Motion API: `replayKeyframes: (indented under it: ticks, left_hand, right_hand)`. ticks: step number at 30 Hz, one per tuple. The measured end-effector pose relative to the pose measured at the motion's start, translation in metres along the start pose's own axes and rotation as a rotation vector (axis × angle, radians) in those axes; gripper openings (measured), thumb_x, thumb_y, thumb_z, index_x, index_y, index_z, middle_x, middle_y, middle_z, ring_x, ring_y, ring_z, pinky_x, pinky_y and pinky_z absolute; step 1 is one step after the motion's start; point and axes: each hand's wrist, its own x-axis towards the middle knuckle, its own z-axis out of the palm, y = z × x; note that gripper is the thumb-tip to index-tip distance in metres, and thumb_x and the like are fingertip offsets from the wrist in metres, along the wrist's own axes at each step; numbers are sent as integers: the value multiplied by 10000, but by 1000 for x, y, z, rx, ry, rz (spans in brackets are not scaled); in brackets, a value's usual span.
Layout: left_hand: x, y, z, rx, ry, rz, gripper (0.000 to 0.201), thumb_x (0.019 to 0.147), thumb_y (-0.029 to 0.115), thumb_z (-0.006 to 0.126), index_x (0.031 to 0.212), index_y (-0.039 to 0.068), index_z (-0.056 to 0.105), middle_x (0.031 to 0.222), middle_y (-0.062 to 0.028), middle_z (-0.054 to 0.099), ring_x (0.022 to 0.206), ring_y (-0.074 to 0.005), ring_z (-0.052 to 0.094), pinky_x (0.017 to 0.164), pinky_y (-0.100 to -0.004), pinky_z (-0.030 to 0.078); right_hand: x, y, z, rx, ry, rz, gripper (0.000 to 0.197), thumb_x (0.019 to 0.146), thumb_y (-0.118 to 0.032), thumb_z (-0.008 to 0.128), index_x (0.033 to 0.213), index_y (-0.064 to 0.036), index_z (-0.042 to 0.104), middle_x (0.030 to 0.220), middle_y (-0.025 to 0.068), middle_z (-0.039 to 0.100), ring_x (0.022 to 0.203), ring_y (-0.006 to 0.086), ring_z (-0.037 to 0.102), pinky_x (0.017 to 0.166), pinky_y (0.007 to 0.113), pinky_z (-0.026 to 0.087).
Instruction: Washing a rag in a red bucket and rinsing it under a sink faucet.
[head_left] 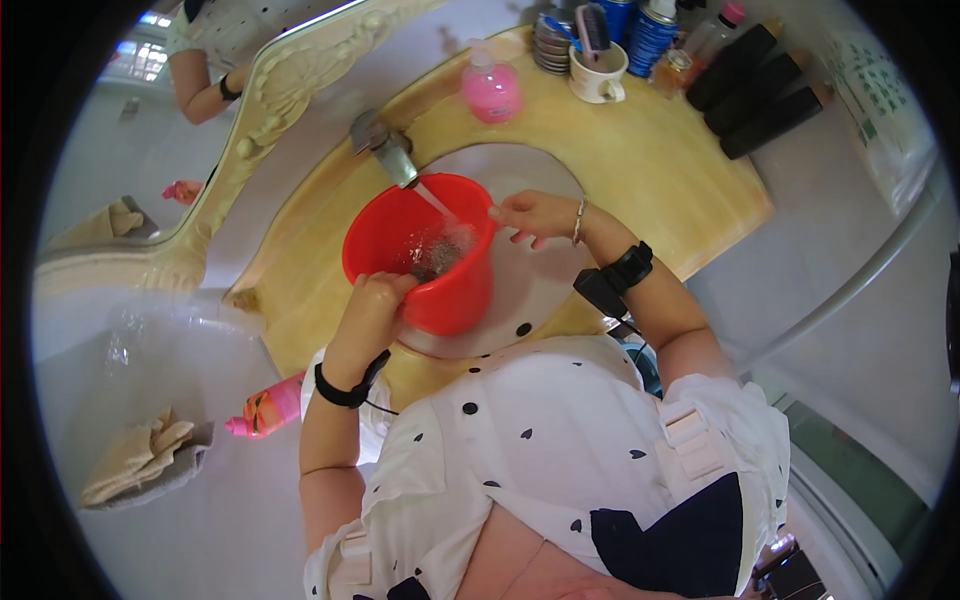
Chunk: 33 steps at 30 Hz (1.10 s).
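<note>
A pale bathroom with a curved yellow-wood vanity table [640, 170] and an ornate cream-framed mirror [290, 90] at its back left holds a round basin [540, 290]; everything below is placed relative to that basin. A red bucket [425, 250] sits in the basin's left half, directly under the metal tap [385, 150], whose stream falls into dark, foamy water inside. The left hand [375, 300] is curled closed over the bucket's near rim, gripping it. The right hand [535, 215] rests at the far-right rim, fingers loosely bent, holding nothing clearly visible. The step appears to be filling or rinsing the bucket; the next move would likely call for a firm two-handed hold, since the water adds weight. Behind the basin stand a pink soap bottle [490, 85], a white mug [600, 75], spray cans and dark bottles [760, 90], well apart from the bucket. The tap overhanging the rim could obstruct lifting
</note>
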Motion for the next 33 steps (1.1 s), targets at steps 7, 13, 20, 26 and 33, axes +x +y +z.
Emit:
replayKeyframes:
  ticks: [7, 13, 20, 26, 33]
  left_hand:
    - [-50, -30, 8, -64, 70, -31, 176, 630, -21, 521, 771, 55, 593, 724, -120, 577, 765, -293, 545, 680, -378, 392]
    - [-97, -54, 14, 18, 61, -32, 189, 623, -29, 536, 787, 40, 600, 746, -96, 590, 787, -280, 547, 700, -369, 395]
    - [-133, -81, 19, -85, 25, 48, 260, 653, 57, 629, 912, 34, 611, 821, -113, 586, 837, -277, 530, 762, -357, 404]
    - [-133, -77, 16, -211, 59, 40, 248, 636, 46, 630, 883, 26, 635, 806, -147, 615, 759, -302, 569, 692, -365, 456]
    - [-138, -73, 10, -205, 15, 0, 269, 605, 36, 643, 873, 45, 650, 775, -156, 615, 731, -298, 585, 670, -348, 469]
  right_hand:
    - [26, -23, 49, -54, -38, -22, 425, 825, -424, 544, 885, -4, 567, 878, 76, 598, 799, 155, 596, 609, 275, 504]
    - [36, -30, 95, -56, -16, 20, 377, 814, -358, 572, 824, 18, 563, 772, 78, 585, 698, 153, 603, 537, 271, 509]
    - [40, -38, 132, -60, -26, 89, 365, 802, -358, 584, 967, -33, 569, 877, 58, 608, 781, 152, 600, 600, 267, 493]
    - [37, -43, 136, -41, -2, 119, 384, 794, -358, 568, 1010, -41, 559, 889, 54, 610, 781, 143, 601, 583, 243, 483]
    - [32, -46, 148, -40, 39, 77, 366, 765, -335, 530, 984, -44, 570, 860, 50, 600, 734, 127, 583, 564, 259, 488]
